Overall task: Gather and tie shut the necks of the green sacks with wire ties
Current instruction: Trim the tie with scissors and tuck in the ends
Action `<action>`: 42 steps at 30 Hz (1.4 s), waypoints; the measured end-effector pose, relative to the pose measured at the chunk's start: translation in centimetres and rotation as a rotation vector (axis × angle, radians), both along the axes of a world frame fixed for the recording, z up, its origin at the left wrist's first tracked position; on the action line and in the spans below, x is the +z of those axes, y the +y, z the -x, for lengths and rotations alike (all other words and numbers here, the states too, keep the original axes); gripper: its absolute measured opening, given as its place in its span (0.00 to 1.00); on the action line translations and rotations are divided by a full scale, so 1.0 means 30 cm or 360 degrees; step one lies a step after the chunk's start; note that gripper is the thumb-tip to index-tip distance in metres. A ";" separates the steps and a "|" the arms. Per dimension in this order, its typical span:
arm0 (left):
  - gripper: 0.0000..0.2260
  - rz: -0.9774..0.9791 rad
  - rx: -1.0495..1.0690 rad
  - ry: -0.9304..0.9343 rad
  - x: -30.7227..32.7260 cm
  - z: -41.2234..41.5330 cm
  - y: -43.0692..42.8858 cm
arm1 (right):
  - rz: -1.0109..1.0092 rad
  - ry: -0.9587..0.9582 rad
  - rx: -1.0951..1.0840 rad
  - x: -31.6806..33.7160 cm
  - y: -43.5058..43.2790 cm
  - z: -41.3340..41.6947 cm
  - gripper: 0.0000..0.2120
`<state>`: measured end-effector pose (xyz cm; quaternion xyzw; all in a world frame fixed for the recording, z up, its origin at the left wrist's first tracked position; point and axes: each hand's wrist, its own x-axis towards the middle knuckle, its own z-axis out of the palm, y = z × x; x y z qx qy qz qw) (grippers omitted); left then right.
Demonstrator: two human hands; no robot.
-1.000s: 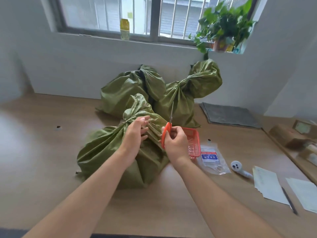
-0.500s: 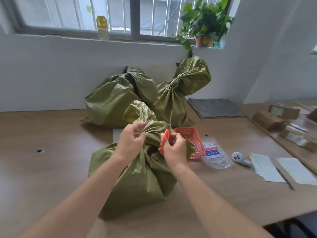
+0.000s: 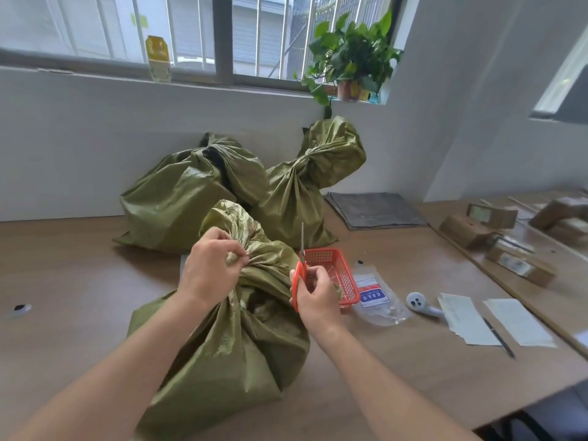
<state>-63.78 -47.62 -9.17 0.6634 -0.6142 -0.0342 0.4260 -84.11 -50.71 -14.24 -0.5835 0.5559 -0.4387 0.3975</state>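
Three green sacks sit on the table [image 3: 79,281]; the far sacks [image 3: 296,198] stand beyond the grips, necks already cinched. The near sack [image 3: 229,338] lies directly under both grips. The left grip [image 3: 211,270] pinches its gathered neck [image 3: 256,251], fingers [image 3: 234,249] curled tight on the folds. The right grip [image 3: 313,296], just right of the neck, is closed round orange scissors [image 3: 300,272], blades upright and together. No wire tie is discernible. Judgement: trimming the tie's tail is in hand; keep the neck pinched firm, cut beyond the twist, clear of fabric and fingers.

Left hand [image 3: 210,272] clenched tighter on sack neck [image 3: 265,261], scissors [image 3: 300,270] eased rightward
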 end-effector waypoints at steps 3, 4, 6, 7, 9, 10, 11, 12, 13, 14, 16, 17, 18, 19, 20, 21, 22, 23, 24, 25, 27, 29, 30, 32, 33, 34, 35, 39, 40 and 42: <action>0.03 0.0012 0.0051 0.0089 0.035 -0.050 -0.005 | 0.0030 0.0182 0.0208 -0.016 -0.001 0.009 0.09; 0.03 0.0002 0.0065 0.0101 0.045 -0.067 -0.005 | 0.0034 0.0253 0.0271 -0.024 0.000 0.009 0.09; 0.03 -0.0031 0.0076 0.0107 0.061 -0.099 -0.005 | 0.0038 0.0338 0.0381 -0.046 0.005 0.006 0.07; 0.03 -0.0047 0.0066 0.0107 0.067 -0.112 -0.003 | 0.0035 0.0333 0.0436 -0.058 0.011 0.003 0.06; 0.04 -0.0065 0.0020 0.0117 0.075 -0.132 0.003 | 0.0050 0.0366 0.0547 -0.071 0.026 -0.007 0.03; 0.04 -0.0066 0.0002 0.0121 0.077 -0.139 0.005 | 0.0083 0.0413 0.0580 -0.077 0.030 -0.013 0.04; 0.04 -0.0066 -0.0006 0.0125 0.076 -0.146 0.006 | 0.0131 0.0465 0.0601 -0.078 0.033 -0.018 0.04; 0.04 -0.0063 -0.0012 0.0127 0.076 -0.149 0.007 | 0.0180 0.0535 0.0613 -0.076 0.032 -0.022 0.05; 0.04 -0.0055 -0.0016 0.0132 0.076 -0.152 0.007 | 0.0222 0.0622 0.0629 -0.072 0.030 -0.026 0.06; 0.04 -0.0045 -0.0021 0.0138 0.076 -0.154 0.007 | 0.0256 0.0705 0.0653 -0.065 0.027 -0.030 0.07; 0.04 -0.0037 -0.0037 0.0142 0.077 -0.156 0.007 | 0.0291 0.0843 0.0695 -0.050 0.022 -0.038 0.07; 0.04 -0.0035 -0.0050 0.0135 0.077 -0.156 0.007 | 0.0308 0.0891 0.0701 -0.044 0.021 -0.041 0.07; 0.04 -0.0029 -0.0067 0.0125 0.077 -0.155 0.006 | 0.0331 0.0923 0.0701 -0.040 0.019 -0.044 0.07; 0.04 -0.0019 -0.0086 0.0113 0.075 -0.154 0.005 | 0.0355 0.0949 0.0699 -0.036 0.019 -0.048 0.08; 0.04 -0.0008 -0.0104 0.0103 0.074 -0.152 0.004 | 0.0371 0.0978 0.0700 -0.031 0.020 -0.053 0.08; 0.04 -0.0002 -0.0119 0.0097 0.073 -0.151 0.002 | 0.0381 0.1002 0.0703 -0.026 0.022 -0.059 0.09; 0.05 0.0001 -0.0131 0.0090 0.073 -0.149 -0.001 | 0.0389 0.1019 0.0704 -0.022 0.023 -0.065 0.09; 0.05 0.0002 -0.0140 0.0084 0.072 -0.147 -0.004 | 0.0395 0.1029 0.0702 -0.017 0.025 -0.072 0.09; 0.05 0.0001 -0.0147 0.0078 0.071 -0.144 -0.007 | 0.0402 0.1038 0.0698 -0.011 0.027 -0.077 0.09; 0.05 -0.0002 -0.0151 0.0074 0.070 -0.141 -0.010 | 0.0410 0.1048 0.0694 -0.006 0.029 -0.082 0.09; 0.05 -0.0001 -0.0154 0.0066 0.069 -0.135 -0.014 | 0.0421 0.1074 0.0691 0.003 0.033 -0.090 0.10; 0.05 0.0000 -0.0156 0.0062 0.069 -0.132 -0.015 | 0.0432 0.1105 0.0690 0.012 0.036 -0.095 0.10; 0.05 -0.0001 -0.0155 0.0058 0.069 -0.131 -0.016 | 0.0441 0.1120 0.0687 0.017 0.036 -0.096 0.10; 0.05 0.0000 -0.0158 0.0046 0.071 -0.130 -0.017 | 0.0455 0.1153 0.0685 0.024 0.036 -0.097 0.10; 0.05 0.0004 -0.0159 0.0042 0.071 -0.130 -0.017 | 0.0459 0.1167 0.0684 0.026 0.036 -0.097 0.10; 0.05 0.0008 -0.0159 0.0041 0.072 -0.129 -0.017 | 0.0463 0.1174 0.0680 0.027 0.037 -0.097 0.11; 0.05 0.0010 -0.0156 0.0040 0.071 -0.129 -0.017 | 0.0463 0.1177 0.0676 0.027 0.037 -0.097 0.11; 0.05 0.0019 -0.0146 0.0036 0.066 -0.129 -0.018 | 0.0443 0.1183 0.0673 0.024 0.042 -0.100 0.10; 0.05 0.0020 -0.0145 0.0038 0.065 -0.129 -0.018 | 0.0438 0.1178 0.0672 0.023 0.042 -0.101 0.10; 0.05 0.0017 -0.0147 0.0043 0.062 -0.130 -0.018 | 0.0432 0.1174 0.0669 0.023 0.045 -0.104 0.10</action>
